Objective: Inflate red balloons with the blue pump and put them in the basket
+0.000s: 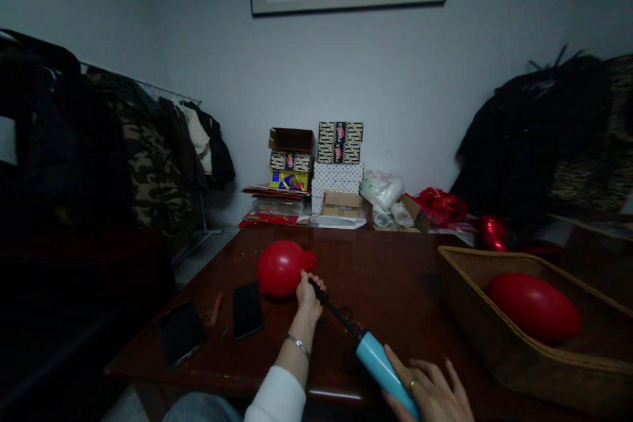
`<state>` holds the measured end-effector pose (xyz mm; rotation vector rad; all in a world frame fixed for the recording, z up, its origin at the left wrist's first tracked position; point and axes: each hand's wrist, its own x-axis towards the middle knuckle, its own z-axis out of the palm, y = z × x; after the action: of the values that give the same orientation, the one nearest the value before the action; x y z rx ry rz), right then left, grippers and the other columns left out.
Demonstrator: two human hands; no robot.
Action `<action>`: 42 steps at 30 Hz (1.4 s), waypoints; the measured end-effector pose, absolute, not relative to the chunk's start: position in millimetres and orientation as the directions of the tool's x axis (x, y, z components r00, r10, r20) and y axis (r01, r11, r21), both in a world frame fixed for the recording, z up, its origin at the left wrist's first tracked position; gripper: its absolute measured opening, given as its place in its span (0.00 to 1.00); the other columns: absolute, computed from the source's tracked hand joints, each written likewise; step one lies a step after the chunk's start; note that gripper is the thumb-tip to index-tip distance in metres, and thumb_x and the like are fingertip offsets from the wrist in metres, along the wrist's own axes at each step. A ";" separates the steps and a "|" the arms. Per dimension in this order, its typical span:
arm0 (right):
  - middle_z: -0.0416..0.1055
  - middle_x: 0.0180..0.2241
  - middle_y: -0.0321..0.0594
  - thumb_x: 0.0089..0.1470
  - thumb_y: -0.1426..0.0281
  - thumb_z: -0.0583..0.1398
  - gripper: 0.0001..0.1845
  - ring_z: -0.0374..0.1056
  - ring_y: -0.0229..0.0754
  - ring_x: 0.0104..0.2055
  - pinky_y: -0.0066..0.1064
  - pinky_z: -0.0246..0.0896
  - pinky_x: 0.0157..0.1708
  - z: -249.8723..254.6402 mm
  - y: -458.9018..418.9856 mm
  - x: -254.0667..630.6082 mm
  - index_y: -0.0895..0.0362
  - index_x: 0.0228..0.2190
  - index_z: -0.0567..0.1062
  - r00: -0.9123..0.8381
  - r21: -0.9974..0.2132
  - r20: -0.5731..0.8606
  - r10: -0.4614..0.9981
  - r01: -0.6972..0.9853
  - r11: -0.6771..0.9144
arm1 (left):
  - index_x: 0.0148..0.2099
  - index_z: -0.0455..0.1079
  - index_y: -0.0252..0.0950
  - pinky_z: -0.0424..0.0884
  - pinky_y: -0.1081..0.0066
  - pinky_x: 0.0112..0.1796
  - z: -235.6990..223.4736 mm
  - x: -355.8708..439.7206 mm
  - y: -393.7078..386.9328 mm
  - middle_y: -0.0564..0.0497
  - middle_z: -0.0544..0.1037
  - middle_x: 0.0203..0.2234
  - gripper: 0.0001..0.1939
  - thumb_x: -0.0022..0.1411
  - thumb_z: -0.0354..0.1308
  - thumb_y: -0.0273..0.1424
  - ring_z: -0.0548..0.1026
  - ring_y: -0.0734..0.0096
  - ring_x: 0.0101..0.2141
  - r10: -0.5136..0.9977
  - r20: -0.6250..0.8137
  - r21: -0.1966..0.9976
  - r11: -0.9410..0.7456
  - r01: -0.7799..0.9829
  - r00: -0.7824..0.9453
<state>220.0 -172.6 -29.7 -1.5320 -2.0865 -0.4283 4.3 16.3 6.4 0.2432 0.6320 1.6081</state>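
In the head view, a partly inflated red balloon (281, 268) is above the dark wooden table, its neck end toward my left hand. My left hand (309, 293) is closed around the balloon's neck, at the black nozzle of a hand balloon pump (383, 369). The pump has a light blue barrel and slants down to the lower right. Along that barrel lies my right hand (430, 389), thumb and forefinger on it while the other fingers stick out loosely. The pump's lower end runs out of view.
On the right, a wicker basket (494, 343) holds another red balloon (534, 306). Two dark phone-like slabs, one a flat black device (182, 333) and the other a black phone (247, 310), lie at the left. Stacked boxes (339, 178) stand behind the table (386, 264).
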 end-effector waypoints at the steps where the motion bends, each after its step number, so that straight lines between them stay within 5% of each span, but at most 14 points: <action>1: 0.75 0.36 0.33 0.51 0.53 0.55 0.33 0.68 0.51 0.41 0.61 0.45 0.48 -29.6 -172.5 219.4 0.38 0.57 0.52 -0.228 -0.049 0.570 0.790 0.950 0.309 | 0.26 0.56 0.36 0.56 0.79 0.17 6.5 4.2 16.2 0.57 0.59 0.15 0.16 0.64 0.47 0.37 0.59 0.80 0.14 0.967 -0.206 0.526 -0.017 -0.850 -0.147; 15: 0.74 0.36 0.37 0.54 0.60 0.54 0.25 0.63 0.50 0.46 0.58 0.34 0.54 19.9 -146.6 157.0 0.45 0.54 0.62 -0.120 -0.190 0.424 0.898 0.957 0.217 | 0.25 0.56 0.36 0.55 0.78 0.16 3.8 28.3 -0.3 0.58 0.60 0.14 0.18 0.57 0.54 0.44 0.59 0.80 0.13 0.964 -0.222 0.573 0.008 -0.819 -0.145; 27: 0.74 0.36 0.38 0.54 0.62 0.55 0.26 0.64 0.48 0.43 0.57 0.34 0.54 18.9 -143.3 148.4 0.49 0.55 0.61 -0.127 -0.149 0.420 0.898 0.967 0.206 | 0.25 0.56 0.36 0.56 0.78 0.16 2.4 23.5 0.1 0.58 0.59 0.13 0.17 0.61 0.51 0.41 0.58 0.81 0.14 0.957 -0.232 0.589 -0.001 -0.808 -0.171; 42: 0.75 0.37 0.34 0.54 0.53 0.53 0.29 0.68 0.49 0.42 0.58 0.42 0.52 -24.4 -169.4 211.6 0.40 0.57 0.55 -0.287 -0.059 0.503 0.815 0.930 0.364 | 0.25 0.56 0.36 0.55 0.79 0.15 -1.2 -0.8 18.7 0.59 0.58 0.14 0.18 0.59 0.53 0.43 0.58 0.81 0.13 0.952 -0.217 0.559 -0.059 -0.827 -0.215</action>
<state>211.6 -169.4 -24.4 -1.5130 -2.1792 -0.3400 -0.8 18.7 -1.2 0.2417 0.6851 1.6575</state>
